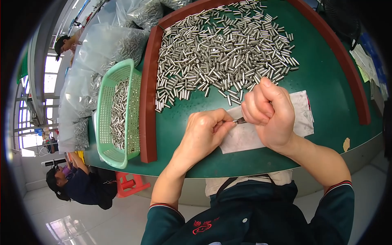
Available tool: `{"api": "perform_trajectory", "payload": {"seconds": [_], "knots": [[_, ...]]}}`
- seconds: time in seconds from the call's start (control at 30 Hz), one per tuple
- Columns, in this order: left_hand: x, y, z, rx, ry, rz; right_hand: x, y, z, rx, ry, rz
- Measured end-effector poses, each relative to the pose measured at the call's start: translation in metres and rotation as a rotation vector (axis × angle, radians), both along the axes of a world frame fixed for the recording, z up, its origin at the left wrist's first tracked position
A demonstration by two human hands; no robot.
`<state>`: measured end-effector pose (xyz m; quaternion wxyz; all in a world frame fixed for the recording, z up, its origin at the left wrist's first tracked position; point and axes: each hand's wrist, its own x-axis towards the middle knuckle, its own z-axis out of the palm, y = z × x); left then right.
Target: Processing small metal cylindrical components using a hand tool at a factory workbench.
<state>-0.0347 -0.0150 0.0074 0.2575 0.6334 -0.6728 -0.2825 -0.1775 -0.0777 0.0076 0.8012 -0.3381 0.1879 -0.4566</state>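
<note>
My left hand [203, 132] is closed in a pinch on a short shiny metal cylinder [235, 121], which shows only at the fingertips. My right hand [270, 114] makes a fist, thumb uppermost, around a slim dark metal tool [241, 120]. Its narrow end meets the cylinder between the two hands; the rest is hidden in the fist. Under both hands a smudged white cloth [303, 114] lies on the green tabletop [196, 159]. Just beyond the hands spreads a large pile of similar metal cylinders [224, 51].
Dark red rails [148, 102] border the pile at the left, back and right. Outside the left rail stands a light green basket [105, 141] of cylinders, beside clear plastic bags [92, 45] of more. A person [83, 185] works at far left, near a red stool [131, 185].
</note>
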Motion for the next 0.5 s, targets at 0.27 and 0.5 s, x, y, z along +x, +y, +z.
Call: {"api": "perform_trajectory", "payload": {"seconds": [0.27, 0.5], "knots": [[0.0004, -0.0007, -0.0010, 0.023, 0.016, 0.020, 0.0003, 0.0007, -0.0011, -0.018, -0.013, -0.004], [0.0002, -0.0007, -0.0035, 0.005, 0.080, 0.034, 0.0019, 0.0044, -0.0018, -0.056, -0.009, -0.022]]}}
